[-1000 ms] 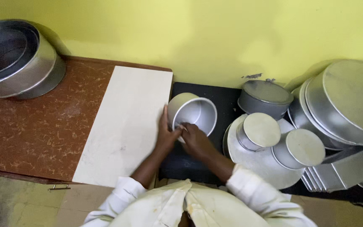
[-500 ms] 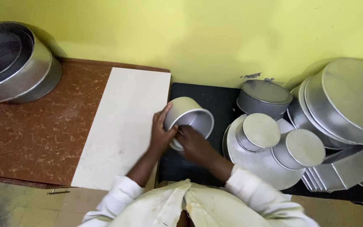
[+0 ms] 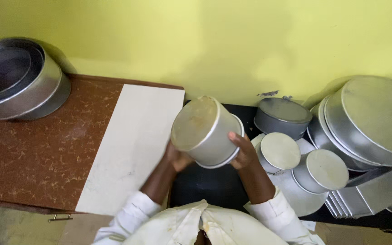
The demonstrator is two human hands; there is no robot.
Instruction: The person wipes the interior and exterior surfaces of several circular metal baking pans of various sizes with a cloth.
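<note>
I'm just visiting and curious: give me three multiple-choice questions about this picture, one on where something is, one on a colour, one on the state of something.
1. Where is the white board?
A. on the brown counter
B. leaning on the wall
C. on top of the stacked tins

2. What colour is the wall?
A. blue
B. yellow-green
C. red

3. How is the round metal tin in the hands?
A. flat on the counter
B. lifted and tilted, base towards the camera
C. stacked inside another tin

Answers:
1 A, the board lies flat on the brown counter.
2 B, yellow-green fills the background.
3 B, the left hand and right hand hold it up, closed base facing the camera.
</note>
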